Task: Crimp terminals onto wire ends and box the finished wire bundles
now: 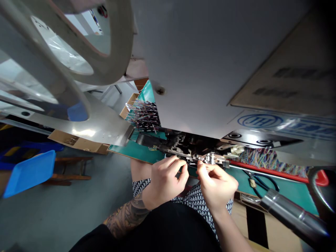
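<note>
My left hand (166, 178) is closed in a pinch at the front edge of the machine's metal tooling (183, 152). Whatever its fingertips hold is too small to make out. Close beside it, on the right, my right hand (217, 185) also pinches, thumb against forefinger, right at the small bright metal parts (210, 158). A thin thing may be between those fingers, but I cannot tell what. Above both hands hangs the large grey machine housing (194, 70), with a blue oval logo on its right side.
A pile of thin wires with dark ends (145, 113) lies left of the tooling on the green bench top (136, 151). Multicoloured wires (273, 162) fill a red-edged tray (319, 178) at right. A metal tube (291, 213) juts in at lower right. A blue stool (31, 171) stands left.
</note>
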`<state>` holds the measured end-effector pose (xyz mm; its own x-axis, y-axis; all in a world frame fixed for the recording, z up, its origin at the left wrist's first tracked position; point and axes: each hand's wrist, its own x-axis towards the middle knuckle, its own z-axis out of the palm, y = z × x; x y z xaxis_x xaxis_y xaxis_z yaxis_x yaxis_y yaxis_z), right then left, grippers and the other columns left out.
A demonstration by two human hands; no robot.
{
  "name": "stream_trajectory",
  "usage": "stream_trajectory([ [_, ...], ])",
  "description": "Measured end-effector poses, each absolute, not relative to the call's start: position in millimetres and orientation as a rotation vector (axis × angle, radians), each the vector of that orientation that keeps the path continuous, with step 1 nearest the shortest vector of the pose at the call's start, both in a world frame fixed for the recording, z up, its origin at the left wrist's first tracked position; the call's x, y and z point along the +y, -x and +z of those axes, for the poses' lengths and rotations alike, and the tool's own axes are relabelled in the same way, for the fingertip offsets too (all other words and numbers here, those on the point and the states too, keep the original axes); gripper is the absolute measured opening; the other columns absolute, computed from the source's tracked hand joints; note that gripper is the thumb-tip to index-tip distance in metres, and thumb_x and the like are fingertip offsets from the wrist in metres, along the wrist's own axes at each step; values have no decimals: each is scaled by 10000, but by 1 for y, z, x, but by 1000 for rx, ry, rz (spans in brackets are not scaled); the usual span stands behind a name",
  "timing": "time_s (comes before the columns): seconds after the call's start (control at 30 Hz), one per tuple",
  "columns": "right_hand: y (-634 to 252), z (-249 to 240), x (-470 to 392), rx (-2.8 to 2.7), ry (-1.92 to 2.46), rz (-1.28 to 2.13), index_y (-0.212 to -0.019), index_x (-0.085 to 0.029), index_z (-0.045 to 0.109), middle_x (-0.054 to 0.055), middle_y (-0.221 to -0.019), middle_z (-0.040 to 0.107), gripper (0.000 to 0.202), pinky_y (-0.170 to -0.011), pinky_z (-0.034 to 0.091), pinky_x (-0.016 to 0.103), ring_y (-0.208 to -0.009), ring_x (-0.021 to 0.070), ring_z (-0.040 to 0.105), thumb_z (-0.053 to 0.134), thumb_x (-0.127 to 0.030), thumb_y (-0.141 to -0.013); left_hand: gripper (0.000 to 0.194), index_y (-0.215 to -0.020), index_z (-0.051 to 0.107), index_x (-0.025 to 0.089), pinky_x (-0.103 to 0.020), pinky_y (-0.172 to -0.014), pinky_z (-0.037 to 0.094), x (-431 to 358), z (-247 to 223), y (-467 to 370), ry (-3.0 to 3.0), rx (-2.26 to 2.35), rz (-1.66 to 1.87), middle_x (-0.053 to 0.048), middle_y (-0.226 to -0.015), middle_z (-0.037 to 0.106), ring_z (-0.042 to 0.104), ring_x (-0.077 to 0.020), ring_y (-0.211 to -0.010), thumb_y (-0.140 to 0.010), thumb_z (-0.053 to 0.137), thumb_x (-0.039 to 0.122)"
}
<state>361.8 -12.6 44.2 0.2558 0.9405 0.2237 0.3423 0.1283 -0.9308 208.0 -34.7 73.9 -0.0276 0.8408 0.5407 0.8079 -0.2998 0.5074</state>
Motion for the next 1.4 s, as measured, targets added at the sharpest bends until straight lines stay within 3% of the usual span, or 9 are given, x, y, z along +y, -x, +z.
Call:
stream_trajectory([
  [0.13,-363,42,-12,-1323,1414,644,-663,-170,759,-21,-534,593,269,-514,420,276,-489,124,482,816,-299,-892,162,-864,743,168,-293,-629,529,-35,72,-208,-2161,1833,1242,-28,-752,715,667,-163,-665,-964,626,116],
  [0.27,-366,40,-12,-1347,1351,581,-767,-184,837,7,-600,694,170,-527,468,287,-496,146,570,836,-302,-888,137,-909,748,167,-302,-663,557,-34,69,-209,-2142,1785,1277,-34,-800,740,706,-171,-717,-968,634,119],
  [0.43,-376,55,-20,-1190,1362,912,-846,-193,867,28,-624,741,203,-479,530,304,-482,179,629,883,-395,-845,126,-903,744,173,-282,-628,523,-43,73,-205,-1939,1567,1231,-20,-801,724,665,-137,-675,-960,652,109],
  [0.6,-383,80,-30,-1111,1350,1212,-801,-199,852,8,-577,696,194,-419,473,230,-451,130,579,872,-386,-844,117,-927,755,182,-281,-616,525,-56,83,-202,-1779,1413,1219,-23,-803,727,654,-129,-654,-954,667,110],
  [0.9,-391,86,-32,-1091,1167,1494,-608,-172,686,-12,-467,564,395,-386,346,204,-384,90,481,873,-402,-868,101,-955,729,180,-281,-638,554,-70,100,-205,-1835,1395,1289,-31,-814,736,682,-139,-681,-940,675,96],
  [1.13,-387,102,-39,-1007,1291,1535,-585,-178,636,-15,-486,561,458,-449,311,221,-432,76,466,890,-447,-855,85,-940,718,161,-275,-661,559,-72,101,-205,-1850,1377,1285,-41,-820,735,692,-142,-702,-930,658,103],
  [1.4,-394,90,-36,-1127,1142,1528,-575,-180,632,-21,-436,547,458,-399,279,214,-375,74,456,854,-389,-917,88,-941,734,142,-274,-693,583,-72,103,-205,-1835,1361,1291,-53,-834,746,715,-148,-729,-912,673,85],
])
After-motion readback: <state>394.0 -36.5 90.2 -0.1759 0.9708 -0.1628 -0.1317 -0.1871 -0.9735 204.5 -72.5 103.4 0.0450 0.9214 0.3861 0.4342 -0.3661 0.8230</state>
